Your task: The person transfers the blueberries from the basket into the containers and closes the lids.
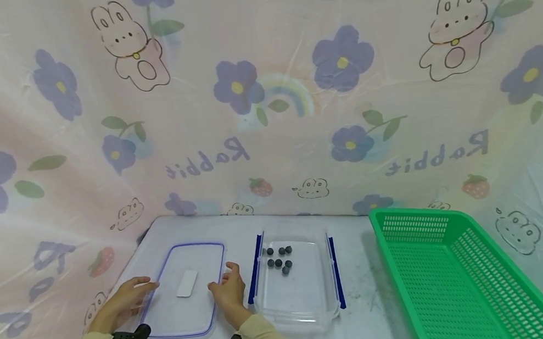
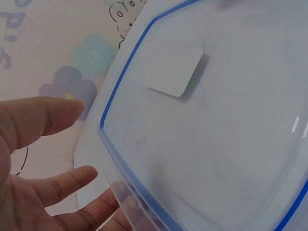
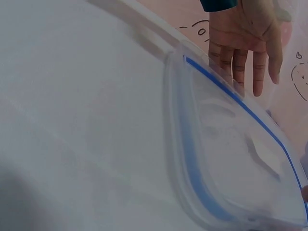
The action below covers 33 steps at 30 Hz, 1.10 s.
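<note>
A clear plastic lid (image 1: 173, 319) with a blue seal lies on the left of the table, a white rounded rectangle (image 1: 186, 283) showing at its middle. At the lid's left edge is my left hand (image 1: 125, 302). In the left wrist view its thumb and index finger are spread apart, and lower fingers (image 2: 113, 197) reach the clear rim. My right hand (image 1: 231, 296) is at the lid's right edge, thumb and index finger apart. Only a fingertip (image 3: 305, 193) of it shows in the right wrist view; its lower fingers are hidden.
Right of the lid stands a clear container (image 1: 297, 299) with blue side flaps (image 1: 337, 273). Several small dark balls (image 1: 278, 263) lie inside, toward its far left. A large green basket (image 1: 448, 289) is at the far right. Patterned curtain (image 1: 288, 134) encloses the table's back and sides.
</note>
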Each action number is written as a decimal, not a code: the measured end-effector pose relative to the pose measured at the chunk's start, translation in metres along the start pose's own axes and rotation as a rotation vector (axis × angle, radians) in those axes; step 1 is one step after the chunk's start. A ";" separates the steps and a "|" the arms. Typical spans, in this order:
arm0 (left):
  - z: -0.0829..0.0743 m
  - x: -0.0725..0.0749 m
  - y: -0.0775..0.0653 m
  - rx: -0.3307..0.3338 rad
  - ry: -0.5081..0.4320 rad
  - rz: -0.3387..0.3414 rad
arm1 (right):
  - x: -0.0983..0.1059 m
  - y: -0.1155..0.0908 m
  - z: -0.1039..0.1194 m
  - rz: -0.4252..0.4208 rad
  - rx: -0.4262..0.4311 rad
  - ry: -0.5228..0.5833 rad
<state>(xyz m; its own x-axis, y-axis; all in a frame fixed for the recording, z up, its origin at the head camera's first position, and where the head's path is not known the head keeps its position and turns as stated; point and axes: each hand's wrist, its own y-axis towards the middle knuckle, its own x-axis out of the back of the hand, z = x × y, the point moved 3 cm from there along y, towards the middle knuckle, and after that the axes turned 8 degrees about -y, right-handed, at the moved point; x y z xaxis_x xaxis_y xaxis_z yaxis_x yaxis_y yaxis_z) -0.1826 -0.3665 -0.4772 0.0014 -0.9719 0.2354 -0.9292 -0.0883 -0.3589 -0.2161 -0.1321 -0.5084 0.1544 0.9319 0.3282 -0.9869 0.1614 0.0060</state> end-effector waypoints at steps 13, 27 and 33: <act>0.001 0.004 -0.008 -0.117 0.015 0.016 | 0.004 0.004 -0.005 -0.008 0.113 -0.053; -0.024 0.011 -0.027 -0.205 0.095 -0.006 | 0.009 -0.004 0.019 0.003 0.223 -0.013; -0.037 0.013 -0.032 -0.232 0.126 -0.023 | 0.017 -0.006 0.031 -0.009 0.241 0.017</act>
<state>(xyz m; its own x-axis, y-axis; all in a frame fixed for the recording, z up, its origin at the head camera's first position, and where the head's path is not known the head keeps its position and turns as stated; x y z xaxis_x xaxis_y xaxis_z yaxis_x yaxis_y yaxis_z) -0.1667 -0.3681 -0.4296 -0.0092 -0.9341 0.3568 -0.9894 -0.0432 -0.1385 -0.2089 -0.1276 -0.4732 0.1623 0.9365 0.3110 -0.9678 0.0895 0.2353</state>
